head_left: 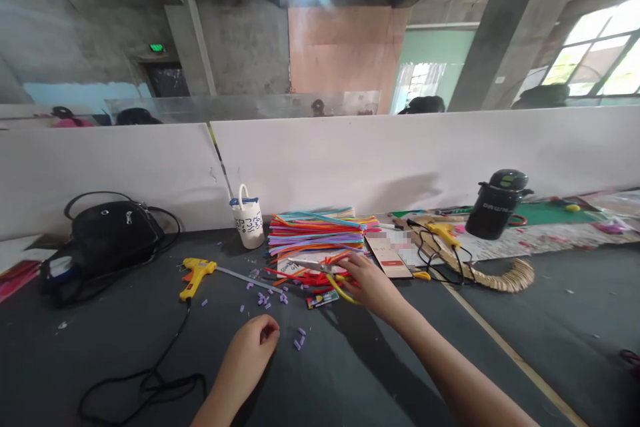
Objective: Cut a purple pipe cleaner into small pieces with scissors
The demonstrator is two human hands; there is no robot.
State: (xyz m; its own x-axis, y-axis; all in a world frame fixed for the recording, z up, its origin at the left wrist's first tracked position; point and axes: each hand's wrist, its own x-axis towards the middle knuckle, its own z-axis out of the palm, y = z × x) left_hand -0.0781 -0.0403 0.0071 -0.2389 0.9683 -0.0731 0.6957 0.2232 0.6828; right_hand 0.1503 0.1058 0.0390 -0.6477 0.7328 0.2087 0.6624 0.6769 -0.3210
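Observation:
My right hand is closed around the yellow handles of a pair of scissors; the blades point left, over a loose bunch of red pipe cleaners. Curled just above the dark table, my left hand has thumb and fingers together, and whatever may be inside is hidden. Short purple cut pieces lie right of it, and more purple bits are scattered beyond. Behind the scissors is a stack of many-coloured pipe cleaners. A small printed packet sits below the blades.
A yellow glue gun with a trailing cord lies left, near a black bag. A white cup stands by the partition. Rightward are a phone, another glue gun, a black bottle and a curved row of wooden pieces.

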